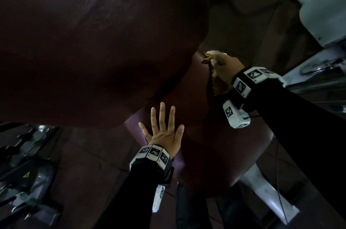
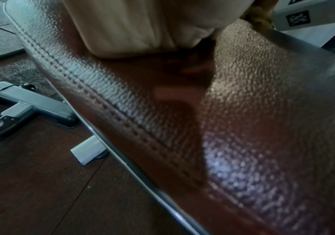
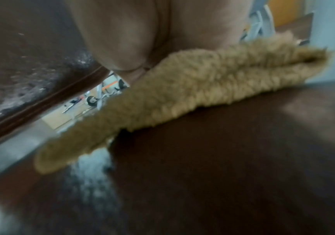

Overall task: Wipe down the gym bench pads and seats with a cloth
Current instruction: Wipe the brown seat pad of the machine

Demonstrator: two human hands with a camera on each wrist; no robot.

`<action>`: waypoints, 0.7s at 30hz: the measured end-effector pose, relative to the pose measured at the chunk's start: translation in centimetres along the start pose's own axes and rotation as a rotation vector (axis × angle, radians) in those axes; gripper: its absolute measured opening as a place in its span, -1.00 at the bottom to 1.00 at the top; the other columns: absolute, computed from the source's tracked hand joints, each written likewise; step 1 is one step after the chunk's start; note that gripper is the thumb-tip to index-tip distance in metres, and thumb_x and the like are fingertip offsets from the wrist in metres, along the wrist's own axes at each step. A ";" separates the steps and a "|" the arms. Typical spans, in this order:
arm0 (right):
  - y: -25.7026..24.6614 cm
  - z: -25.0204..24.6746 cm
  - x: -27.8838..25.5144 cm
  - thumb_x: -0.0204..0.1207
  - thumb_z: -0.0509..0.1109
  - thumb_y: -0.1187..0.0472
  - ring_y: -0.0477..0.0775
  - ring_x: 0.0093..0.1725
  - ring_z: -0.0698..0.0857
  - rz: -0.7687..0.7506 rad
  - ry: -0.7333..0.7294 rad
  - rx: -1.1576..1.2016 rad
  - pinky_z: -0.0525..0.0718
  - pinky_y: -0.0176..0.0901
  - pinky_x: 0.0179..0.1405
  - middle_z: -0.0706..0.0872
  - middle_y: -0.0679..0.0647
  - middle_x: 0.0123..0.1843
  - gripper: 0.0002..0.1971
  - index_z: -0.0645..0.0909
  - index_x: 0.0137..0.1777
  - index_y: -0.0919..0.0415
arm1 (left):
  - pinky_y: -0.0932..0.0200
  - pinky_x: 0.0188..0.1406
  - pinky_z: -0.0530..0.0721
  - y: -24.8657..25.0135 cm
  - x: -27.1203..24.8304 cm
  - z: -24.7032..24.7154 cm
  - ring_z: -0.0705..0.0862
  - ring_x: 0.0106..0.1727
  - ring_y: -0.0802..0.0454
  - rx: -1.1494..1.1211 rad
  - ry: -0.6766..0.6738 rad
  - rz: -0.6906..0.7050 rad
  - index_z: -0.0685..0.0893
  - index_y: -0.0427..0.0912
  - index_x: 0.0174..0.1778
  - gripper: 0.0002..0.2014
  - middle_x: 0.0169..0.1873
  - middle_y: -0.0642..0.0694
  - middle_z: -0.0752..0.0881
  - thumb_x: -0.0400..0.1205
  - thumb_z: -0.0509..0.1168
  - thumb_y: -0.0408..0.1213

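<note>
A dark maroon back pad (image 1: 93,41) fills the upper left of the head view, tilted over the maroon seat pad (image 1: 202,135) below it. My left hand (image 1: 162,127) lies flat on the seat's left part, fingers straight and spread. Over the far right part of the seat, my right hand (image 1: 222,69) grips a tan fuzzy cloth (image 1: 215,86) and presses it on the leather. The right wrist view shows the cloth (image 3: 182,98) folded under my palm on the seat (image 3: 222,159). In the left wrist view my palm rests on the stitched seat (image 2: 162,111).
A white metal frame (image 1: 318,13) rises at the upper right, and a white bench leg (image 1: 269,197) runs under the seat. Dark machine parts (image 1: 24,172) lie on the floor at the left. Grey frame feet (image 2: 31,101) stand on the dark floor.
</note>
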State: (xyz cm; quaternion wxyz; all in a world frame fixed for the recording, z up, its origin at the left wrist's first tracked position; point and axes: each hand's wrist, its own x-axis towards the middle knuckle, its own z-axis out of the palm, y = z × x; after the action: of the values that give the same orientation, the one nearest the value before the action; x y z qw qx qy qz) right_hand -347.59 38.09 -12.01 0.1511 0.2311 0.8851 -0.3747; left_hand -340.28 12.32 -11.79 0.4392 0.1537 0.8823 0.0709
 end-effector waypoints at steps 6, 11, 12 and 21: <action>3.3 -0.8 -4.2 0.66 0.19 0.25 0.12 0.42 0.50 -0.039 0.065 0.004 0.28 -0.41 0.23 0.55 0.12 0.43 -0.61 0.48 0.47 0.07 | -0.16 0.01 -0.83 0.0 -0.1 0.0 -0.85 0.27 0.18 -0.004 0.018 0.013 -0.80 0.42 0.16 -0.42 0.30 0.25 -0.80 0.60 -0.39 0.24; 8.4 -2.1 -10.5 0.65 0.21 0.28 0.12 0.38 0.53 0.021 0.072 0.057 0.28 -0.44 0.22 0.58 0.15 0.38 -0.62 0.47 0.46 0.13 | -0.17 0.02 -0.82 -0.1 -0.1 0.1 -0.84 0.27 0.18 -0.001 0.024 0.013 -0.81 0.42 0.14 -0.43 0.30 0.24 -0.80 0.59 -0.40 0.25; 8.8 -2.2 -11.0 0.65 0.22 0.28 0.09 0.38 0.53 0.048 0.073 0.078 0.28 -0.44 0.23 0.59 0.14 0.38 -0.63 0.48 0.45 0.12 | -0.17 0.02 -0.81 -0.1 0.0 0.1 -0.85 0.26 0.18 -0.002 0.025 0.015 -0.82 0.41 0.14 -0.42 0.29 0.23 -0.81 0.61 -0.39 0.24; 5.9 -1.4 -6.4 0.69 0.12 0.14 0.05 0.25 0.59 0.077 0.012 0.032 0.37 -0.27 0.16 0.61 0.00 0.32 -0.65 0.45 0.44 -0.11 | -0.15 0.06 -0.78 0.0 -0.1 0.2 -0.85 0.26 0.21 0.006 0.048 0.017 -0.79 0.41 0.15 -0.41 0.29 0.26 -0.80 0.65 -0.34 0.20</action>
State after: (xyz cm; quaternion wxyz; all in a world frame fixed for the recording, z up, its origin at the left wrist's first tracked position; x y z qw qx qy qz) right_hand -339.26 40.79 -11.76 0.1566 0.2694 0.8703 -0.3815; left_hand -340.09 12.29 -11.81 0.4168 0.1610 0.8914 0.0755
